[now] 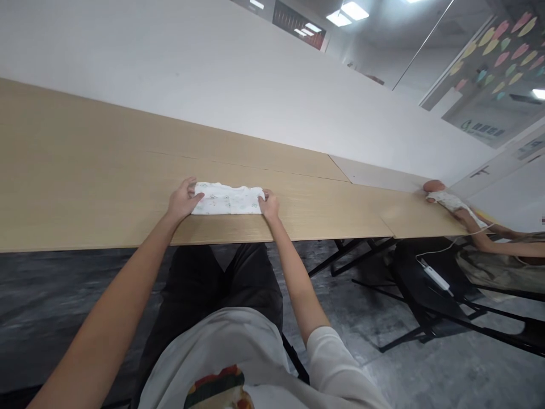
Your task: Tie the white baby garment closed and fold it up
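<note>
A white cloth (230, 200) with small faint prints lies folded into a long strip on the wooden-looking table. Its far edge is wavy, its near edge fairly straight. At its left end, my left hand (184, 200) is closed on the fabric, thumb on top and fingers at the far corner. My right hand (269, 204) pinches the right end, thumb over the cloth and fingers partly hidden behind it. Whether it is a garment or a plain piece of cloth, I cannot tell.
The tabletop (93, 170) runs along a white wall (170, 68). Far right, another person's arm (506, 247) reaches to a doll (445, 197) in white printed clothing. A black folding chair (426, 301) carries a white power strip (437, 280) with a cable.
</note>
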Action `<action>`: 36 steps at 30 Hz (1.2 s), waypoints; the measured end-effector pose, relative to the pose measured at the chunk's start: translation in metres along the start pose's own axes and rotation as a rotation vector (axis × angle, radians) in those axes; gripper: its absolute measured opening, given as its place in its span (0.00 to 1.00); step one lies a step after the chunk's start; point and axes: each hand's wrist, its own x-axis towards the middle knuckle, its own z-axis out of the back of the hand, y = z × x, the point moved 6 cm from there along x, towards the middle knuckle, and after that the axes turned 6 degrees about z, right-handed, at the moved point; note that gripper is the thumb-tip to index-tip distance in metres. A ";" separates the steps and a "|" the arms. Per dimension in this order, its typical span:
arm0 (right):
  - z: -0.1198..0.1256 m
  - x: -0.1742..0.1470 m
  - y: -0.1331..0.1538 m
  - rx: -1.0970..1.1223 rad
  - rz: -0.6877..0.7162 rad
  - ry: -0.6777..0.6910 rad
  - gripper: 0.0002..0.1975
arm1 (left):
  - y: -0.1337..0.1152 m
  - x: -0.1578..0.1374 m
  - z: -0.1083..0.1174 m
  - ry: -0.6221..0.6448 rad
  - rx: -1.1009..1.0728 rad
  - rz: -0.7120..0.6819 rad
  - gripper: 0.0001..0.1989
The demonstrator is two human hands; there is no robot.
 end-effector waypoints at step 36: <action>0.013 -0.008 0.003 -0.239 -0.137 -0.033 0.13 | 0.005 -0.002 0.001 -0.003 -0.125 -0.065 0.19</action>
